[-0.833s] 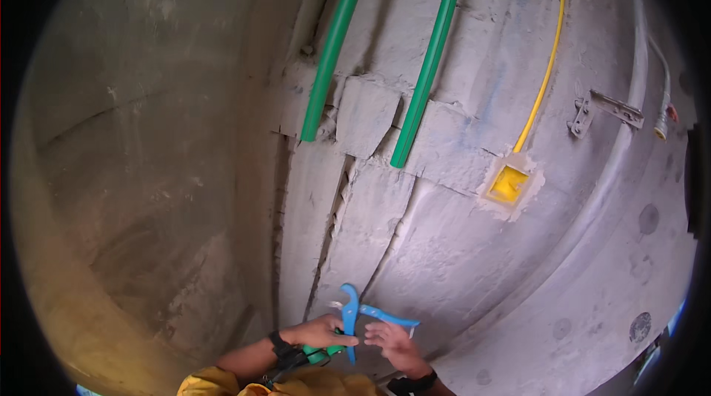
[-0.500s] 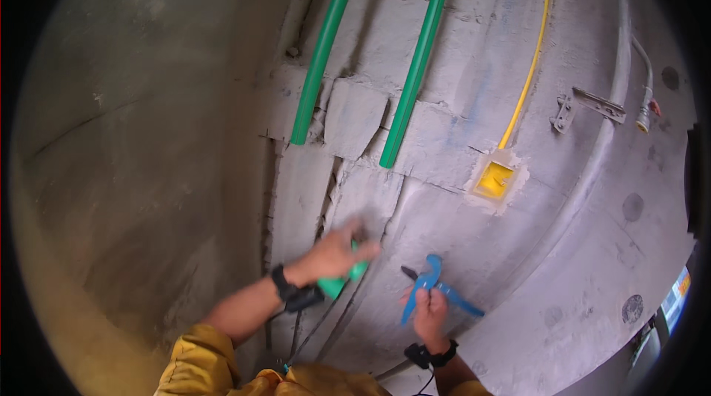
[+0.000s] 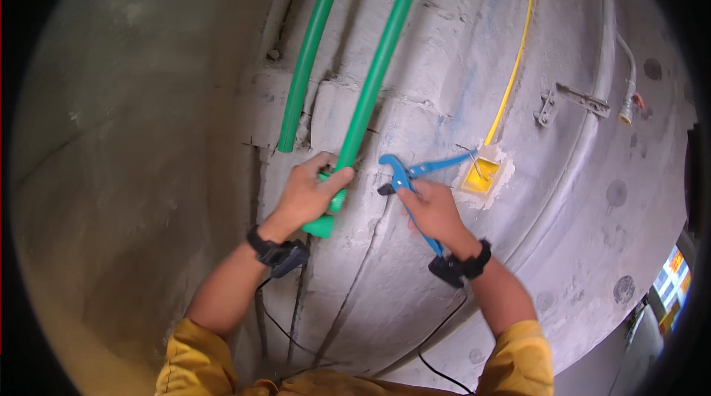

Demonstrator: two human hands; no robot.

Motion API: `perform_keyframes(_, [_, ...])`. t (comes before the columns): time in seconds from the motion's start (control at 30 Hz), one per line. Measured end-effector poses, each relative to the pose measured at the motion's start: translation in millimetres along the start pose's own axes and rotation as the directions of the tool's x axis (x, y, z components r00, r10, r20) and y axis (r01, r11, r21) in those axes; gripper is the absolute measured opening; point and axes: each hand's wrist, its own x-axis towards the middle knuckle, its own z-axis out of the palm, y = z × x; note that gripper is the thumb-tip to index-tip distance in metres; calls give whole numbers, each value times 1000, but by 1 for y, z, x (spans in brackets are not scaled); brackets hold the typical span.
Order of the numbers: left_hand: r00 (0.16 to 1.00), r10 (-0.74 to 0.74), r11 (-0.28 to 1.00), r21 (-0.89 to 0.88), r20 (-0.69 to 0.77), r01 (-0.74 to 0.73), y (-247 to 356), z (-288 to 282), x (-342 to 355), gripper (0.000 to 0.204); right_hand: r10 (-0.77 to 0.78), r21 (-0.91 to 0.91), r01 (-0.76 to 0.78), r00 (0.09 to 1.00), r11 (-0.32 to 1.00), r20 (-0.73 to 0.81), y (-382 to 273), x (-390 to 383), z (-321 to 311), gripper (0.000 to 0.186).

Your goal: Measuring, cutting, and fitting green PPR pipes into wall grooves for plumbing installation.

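Observation:
Two green pipes run down the wall, the left pipe [image 3: 311, 59] ending above my left hand and the right pipe [image 3: 381, 63] reaching down to it. My left hand [image 3: 302, 195] is closed around a green pipe fitting [image 3: 318, 227], held beside the right pipe's lower end, with the thumb across that end. Fingers partly cover the fitting, so I cannot tell whether the pipe is inside it. To the right, my right hand [image 3: 438, 215] grips a blue pipe cutter [image 3: 400, 171], its handles spread apart and its head near the pipe but not touching it.
A yellow conduit [image 3: 511, 92] drops to a yellow wall box [image 3: 481, 176] just right of the cutter. Farther right are a metal bracket [image 3: 585, 100], a grey pipe [image 3: 592, 126] and a small hose [image 3: 631, 92]. Black cables [image 3: 426, 359] hang from my wrist straps.
My left hand has risen with the green fitting to the right pipe's lower end. My right hand has moved up with the blue cutter, nearer the pipe and wall box.

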Motion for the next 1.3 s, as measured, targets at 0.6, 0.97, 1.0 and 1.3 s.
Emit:
perform_keyframes(0.6, [999, 50, 998, 27, 17, -51, 2, -44, -8, 29, 366, -664, -16, 844, 748, 392, -98, 81, -6, 42])
perform_keyframes(0.97, [997, 74, 997, 14, 33, -74, 3, -46, -11, 26, -499, -759, 129, 820, 638, -280, 7, 52, 81, 28])
perform_keyframes(1.0, [995, 96, 995, 21, 19, -96, 2, -47, -11, 26, -499, -759, 128, 820, 638, -281, 8, 50, 87, 28])
perform_keyframes(1.3, [997, 71, 997, 25, 32, -72, 7, -48, -11, 27, -430, -606, 32, 735, 795, -525, 26, 52, 116, 25])
